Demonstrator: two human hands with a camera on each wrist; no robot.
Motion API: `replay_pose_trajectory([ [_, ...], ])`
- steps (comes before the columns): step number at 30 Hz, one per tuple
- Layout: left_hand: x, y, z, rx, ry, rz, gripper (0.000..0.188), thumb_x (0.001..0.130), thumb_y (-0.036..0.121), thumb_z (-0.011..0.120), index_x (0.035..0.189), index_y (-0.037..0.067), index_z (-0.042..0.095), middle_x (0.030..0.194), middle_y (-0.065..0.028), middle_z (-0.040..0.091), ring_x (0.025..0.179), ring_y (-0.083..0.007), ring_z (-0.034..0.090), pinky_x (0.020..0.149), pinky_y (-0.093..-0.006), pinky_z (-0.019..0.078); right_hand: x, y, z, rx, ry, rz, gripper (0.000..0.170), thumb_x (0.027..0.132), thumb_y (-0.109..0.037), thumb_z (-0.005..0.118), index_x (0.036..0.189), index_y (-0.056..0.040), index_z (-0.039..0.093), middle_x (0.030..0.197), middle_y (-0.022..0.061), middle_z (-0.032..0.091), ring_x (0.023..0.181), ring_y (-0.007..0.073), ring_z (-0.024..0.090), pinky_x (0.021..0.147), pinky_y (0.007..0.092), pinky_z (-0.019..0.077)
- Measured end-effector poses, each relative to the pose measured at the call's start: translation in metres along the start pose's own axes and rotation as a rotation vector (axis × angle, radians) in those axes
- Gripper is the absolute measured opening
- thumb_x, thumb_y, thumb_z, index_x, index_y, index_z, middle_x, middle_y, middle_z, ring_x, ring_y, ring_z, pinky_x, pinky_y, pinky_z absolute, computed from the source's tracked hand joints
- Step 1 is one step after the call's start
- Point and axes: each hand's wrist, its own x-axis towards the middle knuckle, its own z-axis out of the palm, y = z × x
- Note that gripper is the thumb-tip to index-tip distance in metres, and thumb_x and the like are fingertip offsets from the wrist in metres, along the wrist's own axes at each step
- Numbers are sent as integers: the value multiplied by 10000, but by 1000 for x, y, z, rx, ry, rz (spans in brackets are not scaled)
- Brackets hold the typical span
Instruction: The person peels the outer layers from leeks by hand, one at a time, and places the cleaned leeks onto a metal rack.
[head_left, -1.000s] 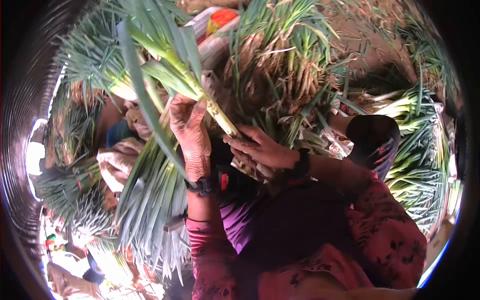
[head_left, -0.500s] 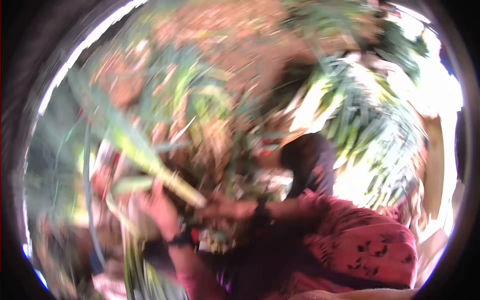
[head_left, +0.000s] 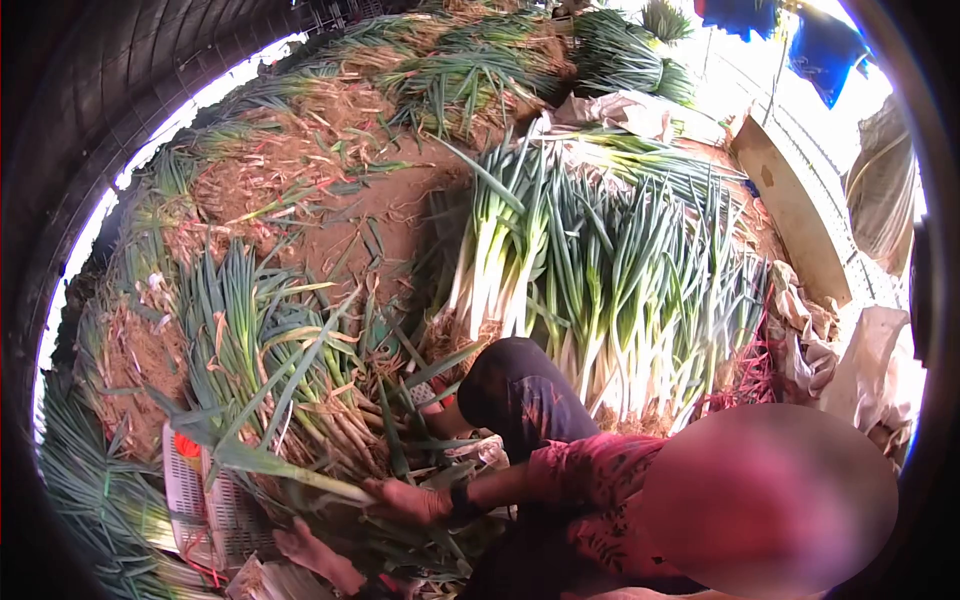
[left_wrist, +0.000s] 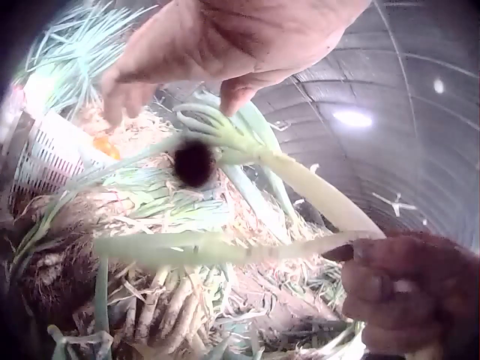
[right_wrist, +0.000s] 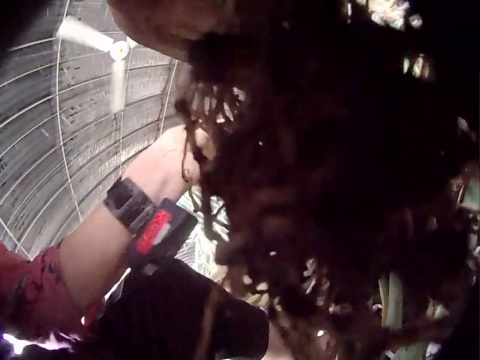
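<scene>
My right hand grips a large green onion near its root end, the leaves reaching away to the left. In the left wrist view, a blurred pale leaf strip also runs out from the right hand, beside the stem. A dark pointed bit shows at those fingertips. My left hand is apart from the stem, below it in the head view, its fingers extended and nothing in them. Dark, soil-covered roots fill much of the right wrist view and hide the right hand's grip.
A white slatted basket with an orange thing inside stands at the left. Untrimmed onions lie just ahead. Cleaned onions stand in a row beyond my knee. More bunches cover the soil floor farther off.
The head view has swung right and up, showing more floor and the row of onions. My left hand has let go of the stem and moved away; the right hand still holds it.
</scene>
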Motion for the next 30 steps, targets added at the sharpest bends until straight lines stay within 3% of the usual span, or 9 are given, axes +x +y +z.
replay_pose_trajectory([
  [4, -6, 94, 40, -256, 43, 36, 424, 904, 147, 600, 1260, -37, 463, 1166, -150, 568, 1025, -239, 564, 909, -335, 454, -9, 0, 24, -76, 22, -171, 299, 904, -210, 532, 1046, 33, 432, 795, 239, 534, 765, 389, 562, 652, 423, 450],
  [8, 5, 87, 37, -443, 90, -33, 348, 861, 132, 654, 1142, -18, 512, 1111, -111, 551, 961, -184, 533, 849, -316, 461, -11, -9, 38, 178, 156, -416, 264, 887, -221, 570, 1006, -2, 483, 678, 97, 545, 576, 233, 544, 515, 362, 426],
  [10, 3, 83, 32, -551, 27, -8, 346, 859, 132, 655, 1137, -21, 519, 1092, -105, 561, 951, -188, 534, 864, -312, 448, -16, -26, 19, 898, -493, 149, 286, 885, -296, 593, 983, -33, 535, 637, 4, 533, 536, 107, 511, 465, 266, 392],
  [12, 1, 66, 28, -513, 39, -20, 339, 859, 132, 653, 1133, -18, 524, 1093, -104, 560, 959, -193, 533, 875, -314, 440, -15, -21, 22, 924, -564, 162, 272, 872, -319, 615, 939, -60, 565, 626, -41, 523, 512, 47, 470, 454, 196, 353],
  [17, -22, 76, 17, 95, 13, 360, 339, 842, 96, 640, 1141, -29, 536, 1123, -124, 547, 1030, -220, 523, 888, -327, 426, -23, -32, 8, 584, -470, -29, 235, 883, -269, 577, 929, -38, 575, 669, -23, 531, 583, 48, 484, 484, 223, 375],
  [21, -21, 103, 19, -563, -5, -226, 435, 845, 102, 630, 1222, -65, 492, 1171, -157, 544, 1042, -245, 538, 933, -367, 432, -28, -26, -1, 244, -368, -240, 246, 873, -203, 556, 970, 23, 568, 710, 66, 567, 636, 139, 521, 535, 302, 407],
  [27, -16, 102, 22, -463, 95, 126, 308, 812, -37, 635, 1116, -7, 596, 1102, -104, 622, 968, -153, 574, 871, -289, 457, -27, -17, 11, -149, -217, -189, 259, 864, -100, 551, 1051, 36, 433, 695, 213, 520, 574, 360, 536, 501, 415, 412],
  [28, -14, 104, 23, -552, 117, 131, 299, 809, -50, 640, 1100, 8, 606, 1112, -105, 624, 978, -157, 583, 891, -296, 459, -26, -23, 9, -287, -217, -165, 263, 902, -166, 596, 1038, 14, 461, 738, 94, 522, 615, 170, 505, 540, 360, 422],
  [30, -7, 86, 13, -730, 97, 123, 256, 803, -70, 647, 1038, 27, 617, 1125, -101, 626, 985, -156, 598, 911, -307, 466, -18, -29, 14, -158, -227, -359, 278, 905, -162, 593, 1077, 14, 462, 758, 84, 537, 624, 145, 506, 543, 330, 420],
])
